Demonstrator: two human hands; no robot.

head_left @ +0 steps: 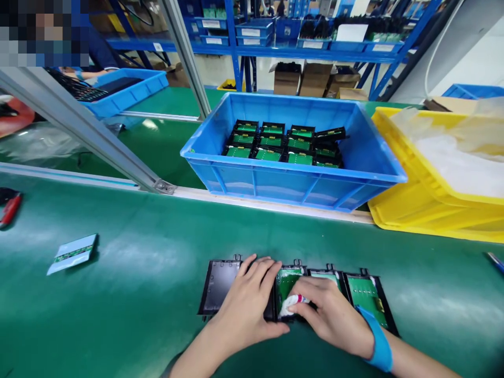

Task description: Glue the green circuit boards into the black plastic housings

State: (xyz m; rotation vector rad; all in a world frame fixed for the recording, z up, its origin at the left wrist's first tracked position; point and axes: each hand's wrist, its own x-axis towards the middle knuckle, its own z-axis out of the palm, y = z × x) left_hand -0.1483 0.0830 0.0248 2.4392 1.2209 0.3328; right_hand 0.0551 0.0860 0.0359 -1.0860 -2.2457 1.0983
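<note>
Fingers stretched out, my left hand (252,299) lies over a black plastic case in the row and hides much of it. At the left end of that row is a black case (223,286) with no board visible inside. My right hand (328,310) is closed around a small white tube (293,303) with a red band. The tube's tip is low over a green circuit board (287,281) in a black case, where whitish material shows along the edges. Farther right, another case holds a green board (368,296); my right hand partly covers the one between.
A blue bin (295,181) holding several cased boards stands behind the row. Right of it is a yellow bin (433,210) with white bags. A pale blue-faced board piece (74,253) and a red-handled tool (10,210) lie left. A metal post (98,126) slants upward. Another person is at far left.
</note>
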